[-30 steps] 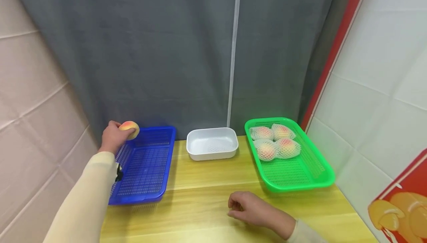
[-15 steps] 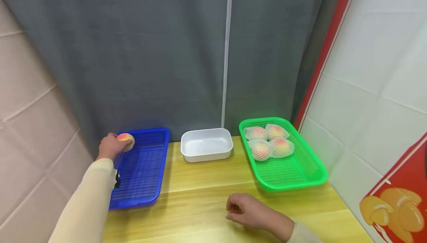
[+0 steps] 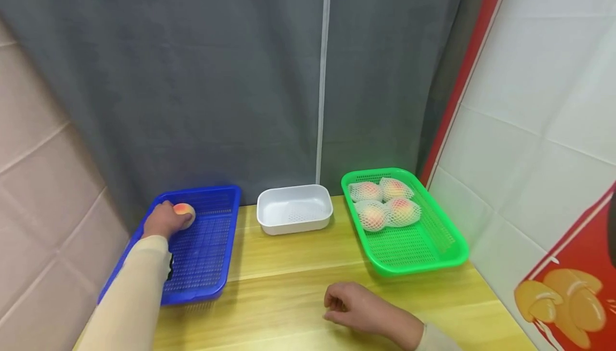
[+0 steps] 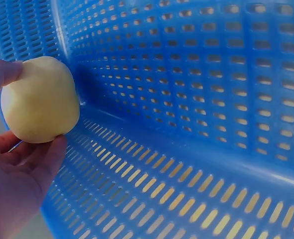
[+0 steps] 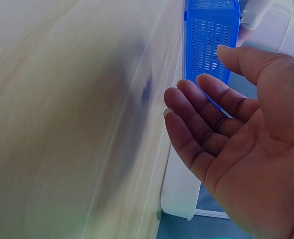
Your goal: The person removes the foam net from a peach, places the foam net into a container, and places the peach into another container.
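Note:
My left hand point(image 3: 163, 220) grips a yellow peach with a red blush point(image 3: 185, 216) inside the far left part of the blue basket point(image 3: 230, 238). In the left wrist view, thumb and fingers hold the peach point(image 4: 42, 99) from the side, close to the basket's slotted wall and floor. My right hand point(image 3: 353, 308) hangs over the front of the wooden table, its fingers loosely curled. From the right wrist view, that palm point(image 5: 256, 169) faces the camera with nothing in it.
A white plastic bin point(image 3: 294, 228) stands at the middle back. To its right, a green basket point(image 3: 409, 271) holds several peaches in white foam nets point(image 3: 372, 216). The wooden table point(image 3: 269, 297) meets a grey curtain point(image 3: 216, 73) behind and pale panels at both sides.
My left hand has lowered the peach from above the blue basket's far left corner down into it. The head view has shifted slightly right. My right hand has stayed almost still.

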`<state>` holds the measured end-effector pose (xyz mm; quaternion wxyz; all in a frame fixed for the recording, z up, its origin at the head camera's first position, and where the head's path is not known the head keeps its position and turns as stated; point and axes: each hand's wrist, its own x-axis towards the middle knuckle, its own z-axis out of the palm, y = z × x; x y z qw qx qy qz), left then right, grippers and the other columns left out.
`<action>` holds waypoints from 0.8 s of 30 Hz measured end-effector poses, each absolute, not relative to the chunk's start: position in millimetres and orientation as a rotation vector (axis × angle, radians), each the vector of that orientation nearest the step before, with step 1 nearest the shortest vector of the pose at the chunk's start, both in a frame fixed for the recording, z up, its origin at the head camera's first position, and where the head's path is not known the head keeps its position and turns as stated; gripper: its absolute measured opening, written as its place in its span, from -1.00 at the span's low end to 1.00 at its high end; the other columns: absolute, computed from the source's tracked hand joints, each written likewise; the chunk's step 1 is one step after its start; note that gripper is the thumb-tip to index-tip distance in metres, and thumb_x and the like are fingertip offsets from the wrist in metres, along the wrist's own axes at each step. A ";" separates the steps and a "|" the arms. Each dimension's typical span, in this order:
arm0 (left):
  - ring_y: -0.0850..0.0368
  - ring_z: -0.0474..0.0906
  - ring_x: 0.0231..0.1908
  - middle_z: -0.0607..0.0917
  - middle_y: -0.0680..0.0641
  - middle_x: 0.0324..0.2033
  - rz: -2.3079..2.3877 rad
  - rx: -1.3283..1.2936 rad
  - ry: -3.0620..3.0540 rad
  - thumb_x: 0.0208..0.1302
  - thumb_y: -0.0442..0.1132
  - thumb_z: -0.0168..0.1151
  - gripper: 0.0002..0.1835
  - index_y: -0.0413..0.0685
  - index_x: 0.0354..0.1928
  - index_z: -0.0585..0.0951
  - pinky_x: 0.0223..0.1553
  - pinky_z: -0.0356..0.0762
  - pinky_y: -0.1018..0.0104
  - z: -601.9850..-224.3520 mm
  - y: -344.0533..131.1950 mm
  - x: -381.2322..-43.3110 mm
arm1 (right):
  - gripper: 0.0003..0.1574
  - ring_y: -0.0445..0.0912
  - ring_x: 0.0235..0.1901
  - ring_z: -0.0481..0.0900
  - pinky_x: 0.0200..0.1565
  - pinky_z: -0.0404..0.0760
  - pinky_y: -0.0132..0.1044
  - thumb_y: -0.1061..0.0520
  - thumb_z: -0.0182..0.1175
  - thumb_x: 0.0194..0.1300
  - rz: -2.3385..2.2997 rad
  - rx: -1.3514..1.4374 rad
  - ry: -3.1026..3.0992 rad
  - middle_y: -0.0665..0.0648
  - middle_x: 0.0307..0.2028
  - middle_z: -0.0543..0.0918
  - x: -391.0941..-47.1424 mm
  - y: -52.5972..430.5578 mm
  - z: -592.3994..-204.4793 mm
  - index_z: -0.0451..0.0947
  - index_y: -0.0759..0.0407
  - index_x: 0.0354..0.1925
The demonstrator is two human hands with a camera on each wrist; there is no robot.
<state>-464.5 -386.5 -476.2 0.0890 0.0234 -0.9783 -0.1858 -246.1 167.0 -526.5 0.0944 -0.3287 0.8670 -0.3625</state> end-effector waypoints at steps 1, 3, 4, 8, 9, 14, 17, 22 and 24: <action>-0.65 0.60 0.01 0.58 -0.70 0.01 -0.543 0.066 -2.919 0.33 0.13 0.42 -0.11 -0.73 0.14 0.42 0.03 0.58 -0.46 -477.6 -386.4 -465.6 | -0.87 -0.40 -0.28 0.58 -0.18 0.68 -0.39 0.06 0.47 0.52 -1.077 -0.970 2.569 -0.29 -0.28 0.64 -245.7 167.0 -526.6 0.67 -0.01 -0.15; -0.65 0.59 0.01 0.57 -0.70 0.01 -0.528 0.058 -2.935 0.34 0.12 0.41 -0.09 -0.75 0.16 0.40 0.05 0.57 -0.47 -479.6 -386.3 -468.2 | -0.86 -0.40 -0.28 0.58 -0.17 0.68 -0.39 0.06 0.47 0.52 -1.079 -0.960 2.569 -0.29 -0.28 0.64 -245.0 167.0 -526.7 0.67 -0.02 -0.15; -0.66 0.58 0.01 0.56 -0.71 0.01 -0.526 0.054 -2.946 0.34 0.11 0.40 -0.09 -0.77 0.16 0.38 0.06 0.56 -0.47 -479.8 -385.7 -469.1 | -0.86 -0.40 -0.28 0.58 -0.17 0.68 -0.39 0.06 0.47 0.52 -1.075 -0.959 2.573 -0.29 -0.28 0.64 -244.7 167.1 -526.9 0.67 -0.01 -0.15; -0.70 0.55 0.08 0.53 -0.74 0.05 -0.516 0.060 -3.000 0.36 0.10 0.36 -0.05 -0.81 0.22 0.32 0.15 0.54 -0.48 -480.4 -382.6 -471.2 | -0.86 -0.41 -0.28 0.56 -0.17 0.68 -0.39 0.05 0.48 0.51 -1.057 -0.959 2.588 -0.30 -0.29 0.63 -243.8 167.3 -527.0 0.67 -0.02 -0.15; -0.71 0.55 0.09 0.53 -0.74 0.06 -0.512 0.065 -3.014 0.37 0.10 0.35 -0.05 -0.81 0.23 0.31 0.17 0.53 -0.48 -480.6 -381.8 -471.3 | -0.86 -0.41 -0.28 0.56 -0.18 0.67 -0.40 0.06 0.48 0.51 -1.052 -0.961 2.592 -0.30 -0.29 0.62 -243.5 167.3 -527.0 0.67 -0.02 -0.15; -0.72 0.52 0.14 0.51 -0.76 0.11 -0.474 0.075 -3.054 0.42 0.08 0.28 -0.06 -0.83 0.27 0.26 0.20 0.51 -0.51 -483.0 -381.9 -470.3 | -0.86 -0.41 -0.28 0.56 -0.18 0.68 -0.40 0.05 0.47 0.52 -1.054 -0.977 2.588 -0.30 -0.29 0.63 -242.4 166.1 -526.5 0.67 -0.01 -0.15; -0.74 0.51 0.15 0.51 -0.75 0.12 -0.450 0.088 -3.026 0.40 0.03 0.30 -0.11 -0.80 0.26 0.31 0.17 0.52 -0.53 -482.2 -380.5 -468.1 | -0.86 -0.41 -0.28 0.57 -0.18 0.69 -0.40 0.05 0.47 0.52 -1.065 -0.978 2.573 -0.30 -0.29 0.63 -241.9 165.5 -526.8 0.67 0.01 -0.15; -0.78 0.45 0.16 0.48 -0.74 0.13 -0.423 0.113 -2.972 0.36 -0.07 0.38 -0.22 -0.73 0.23 0.38 0.08 0.53 -0.60 -475.1 -373.8 -461.1 | -0.87 -0.41 -0.29 0.57 -0.19 0.68 -0.41 0.07 0.46 0.53 -1.067 -0.990 2.568 -0.29 -0.29 0.64 -242.2 165.5 -527.4 0.68 0.03 -0.14; -0.78 0.44 0.18 0.46 -0.74 0.14 -0.422 0.109 -2.965 0.36 -0.09 0.39 -0.23 -0.72 0.24 0.38 0.09 0.52 -0.61 -472.0 -371.1 -458.7 | -0.88 -0.41 -0.29 0.57 -0.19 0.68 -0.41 0.07 0.46 0.53 -1.063 -0.996 2.568 -0.29 -0.29 0.64 -242.7 165.5 -527.6 0.68 0.03 -0.14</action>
